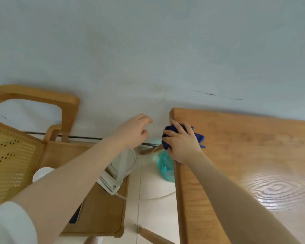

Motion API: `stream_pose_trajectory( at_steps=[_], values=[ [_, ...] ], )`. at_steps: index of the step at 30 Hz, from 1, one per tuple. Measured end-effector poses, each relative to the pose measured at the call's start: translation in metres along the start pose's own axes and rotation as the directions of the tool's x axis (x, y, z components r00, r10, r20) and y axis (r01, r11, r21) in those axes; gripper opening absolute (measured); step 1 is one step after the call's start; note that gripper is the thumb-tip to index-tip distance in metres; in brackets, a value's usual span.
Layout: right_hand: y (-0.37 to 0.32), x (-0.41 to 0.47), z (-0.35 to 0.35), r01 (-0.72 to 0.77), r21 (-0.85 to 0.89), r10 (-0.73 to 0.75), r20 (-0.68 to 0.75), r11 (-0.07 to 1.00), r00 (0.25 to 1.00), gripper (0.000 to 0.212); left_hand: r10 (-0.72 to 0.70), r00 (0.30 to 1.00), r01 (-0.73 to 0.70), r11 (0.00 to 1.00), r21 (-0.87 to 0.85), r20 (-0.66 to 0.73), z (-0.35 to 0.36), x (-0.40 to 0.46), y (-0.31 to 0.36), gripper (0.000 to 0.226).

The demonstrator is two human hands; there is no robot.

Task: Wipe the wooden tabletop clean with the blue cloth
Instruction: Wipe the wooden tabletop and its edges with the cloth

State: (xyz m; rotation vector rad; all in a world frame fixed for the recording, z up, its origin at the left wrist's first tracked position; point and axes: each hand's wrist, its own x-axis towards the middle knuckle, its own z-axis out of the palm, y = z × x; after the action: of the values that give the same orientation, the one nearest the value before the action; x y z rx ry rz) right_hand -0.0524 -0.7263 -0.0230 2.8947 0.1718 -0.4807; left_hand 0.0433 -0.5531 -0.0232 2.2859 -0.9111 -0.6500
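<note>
The right hand (180, 141) is seen stretched forward on a bare forearm, palm down, at the far left corner of the wooden tabletop (245, 155). Its fingers are spread and curled over the bunched blue cloth (199, 136), which is gripped and pressed against the table's left edge; part of the cloth is draped over that edge, and part is left showing on the top surface to the right of the knuckles. The heel of the hand is laid over the edge rail.

The left hand (133, 132) is held out in the air to the left of the table, above the floor and close to the wall (148, 50), apart from the cloth. Its fingers are loosely bent and nothing is held in it. A white sleeve (9, 224) is seen at the upper part of that arm.

A bright patch of reflected light is shown on the tabletop nearer the person. Below the left forearm, a wooden chair (33, 106) with a woven cane back is placed beside the table, and on its seat a white lamp-like device (125, 162) with a cord is laid; a small white round object (41, 173) is partly hidden by the forearm. On the tiled floor (153, 213), just beside the table's edge, a translucent teal container (165, 168) is seen; its contents cannot be made out.
</note>
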Motion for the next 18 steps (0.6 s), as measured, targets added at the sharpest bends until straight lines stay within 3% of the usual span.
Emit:
stream_pose_trajectory(
  at_steps=[2,6,10,12,15,18],
  values=[
    [0.009,0.029,-0.007,-0.033,-0.049,0.037,0.077,0.998,0.996,0.031,0.014,1.0,-0.014,1.0,-0.004,0.017,-0.006,0.016,-0.018,0.048],
    [0.017,0.078,-0.012,-0.194,0.034,0.193,0.008,0.98,0.981,0.038,0.047,0.997,-0.047,0.999,-0.005,0.057,-0.009,0.043,-0.049,0.055],
    [-0.006,0.028,0.006,-0.206,0.093,0.211,-0.056,0.974,0.976,0.05,0.08,0.989,-0.079,0.997,-0.013,0.122,-0.001,0.056,-0.055,0.063],
    [-0.021,-0.01,0.014,-0.161,0.042,0.163,-0.051,0.986,0.985,0.04,0.151,0.977,-0.154,0.988,0.011,0.15,0.001,0.064,-0.045,0.071],
    [-0.021,-0.021,0.014,-0.094,-0.002,0.094,-0.035,0.996,0.995,0.048,0.317,0.935,-0.339,0.931,0.136,0.158,0.0,0.084,-0.029,0.079],
    [-0.009,0.02,0.008,-0.163,0.023,0.165,-0.105,0.986,0.981,0.04,0.442,0.877,-0.479,0.832,0.28,0.189,-0.001,0.109,-0.022,0.072]
  ],
)
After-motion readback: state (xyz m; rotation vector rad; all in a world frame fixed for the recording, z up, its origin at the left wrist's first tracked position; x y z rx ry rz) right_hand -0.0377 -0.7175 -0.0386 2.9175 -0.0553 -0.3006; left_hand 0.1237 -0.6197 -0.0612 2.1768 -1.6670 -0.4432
